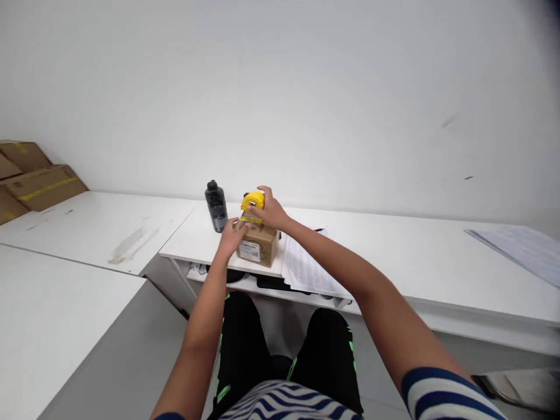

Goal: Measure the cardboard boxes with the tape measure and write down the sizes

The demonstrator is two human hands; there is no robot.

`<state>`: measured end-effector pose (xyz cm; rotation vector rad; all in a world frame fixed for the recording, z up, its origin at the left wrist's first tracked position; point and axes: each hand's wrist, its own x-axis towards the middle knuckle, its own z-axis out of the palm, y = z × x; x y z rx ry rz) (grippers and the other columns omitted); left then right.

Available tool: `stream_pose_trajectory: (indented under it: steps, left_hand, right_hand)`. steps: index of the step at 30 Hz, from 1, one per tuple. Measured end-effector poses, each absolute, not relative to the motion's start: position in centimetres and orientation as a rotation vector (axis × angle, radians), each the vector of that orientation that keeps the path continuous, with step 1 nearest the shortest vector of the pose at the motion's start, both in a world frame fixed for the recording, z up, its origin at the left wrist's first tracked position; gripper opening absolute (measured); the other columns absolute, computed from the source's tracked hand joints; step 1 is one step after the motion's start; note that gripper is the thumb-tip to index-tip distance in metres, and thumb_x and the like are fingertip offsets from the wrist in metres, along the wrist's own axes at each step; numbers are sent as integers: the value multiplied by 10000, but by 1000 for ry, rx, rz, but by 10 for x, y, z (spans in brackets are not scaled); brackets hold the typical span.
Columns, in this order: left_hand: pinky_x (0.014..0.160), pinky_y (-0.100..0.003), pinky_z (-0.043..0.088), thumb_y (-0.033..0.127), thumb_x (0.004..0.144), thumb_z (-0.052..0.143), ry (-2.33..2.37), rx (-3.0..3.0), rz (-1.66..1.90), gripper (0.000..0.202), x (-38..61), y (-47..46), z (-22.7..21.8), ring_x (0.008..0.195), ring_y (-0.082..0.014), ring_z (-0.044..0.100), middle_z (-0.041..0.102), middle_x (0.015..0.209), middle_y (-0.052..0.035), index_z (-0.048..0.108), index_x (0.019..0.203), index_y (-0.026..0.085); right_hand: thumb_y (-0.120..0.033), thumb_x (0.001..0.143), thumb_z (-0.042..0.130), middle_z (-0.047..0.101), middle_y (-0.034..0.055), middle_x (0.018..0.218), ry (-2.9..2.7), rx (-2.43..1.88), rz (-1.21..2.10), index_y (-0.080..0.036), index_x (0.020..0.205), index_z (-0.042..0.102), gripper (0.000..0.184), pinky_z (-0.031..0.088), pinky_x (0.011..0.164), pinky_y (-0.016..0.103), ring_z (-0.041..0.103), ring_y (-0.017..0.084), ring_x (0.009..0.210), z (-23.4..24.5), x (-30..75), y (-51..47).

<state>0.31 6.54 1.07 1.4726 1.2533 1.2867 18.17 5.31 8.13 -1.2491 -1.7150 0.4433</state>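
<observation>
A small brown cardboard box (265, 249) with a white label on its near face sits on the white desk. My right hand (273, 211) grips a yellow tape measure (253, 200) just above the box's far side. Along the top of the box runs a thin yellow strip (252, 220), which looks like the tape blade. At the box's left edge is my left hand (231, 236), its thumb on the top and its fingers beyond. Whether those fingertips also pinch the strip is too small to make out.
A dark bottle (216, 207) stands left of the box. To the right lie printed sheets (310, 268) and a pen (319, 229). More papers (520, 248) lie at far right. Larger cartons (48, 185) are stacked at far left. Below the desktop, a shelf (249, 284) holds dark items.
</observation>
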Motion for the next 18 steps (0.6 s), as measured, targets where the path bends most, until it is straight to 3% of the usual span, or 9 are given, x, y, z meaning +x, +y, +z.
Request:
stream_pose_trajectory:
  steps: [3,6,11,18]
  left_hand:
    - [867,-369,522,435,673,818,1203,1430,1304,738,2,50,7,916,-214,682,675,1104,-108,524,1308,200]
    - [886,-368,517,393,683,814,1199,1408,1348,644,8,45,4,942,-222,682,694,1048,-91,577,1252,208]
    - [928,-375,507,349,738,749,1152,1277,1472,462,29,47,1,1008,-233,673,707,1077,-104,649,1155,178]
    - [943,-373,514,276,752,720,1142,1170,1499,481,37,45,0,1063,-240,662,682,1199,-145,635,1202,129]
  right_hand:
    - [-408,819,624,678,89,1041,-2055,-1168,372,-207,1448,329,724,483,772,379,639,258,826,81,166,67]
    - [-359,838,604,672,115,1138,-2233,-1169,263,-226,1457,365,677,479,762,364,647,283,867,76,158,71]
    - [-384,839,619,704,124,973,-2233,-1279,291,-156,1530,201,839,472,689,338,649,287,779,76,171,72]
    - [-467,824,647,664,149,1152,-2093,-1286,404,-179,1547,188,904,515,774,392,662,286,876,62,240,33]
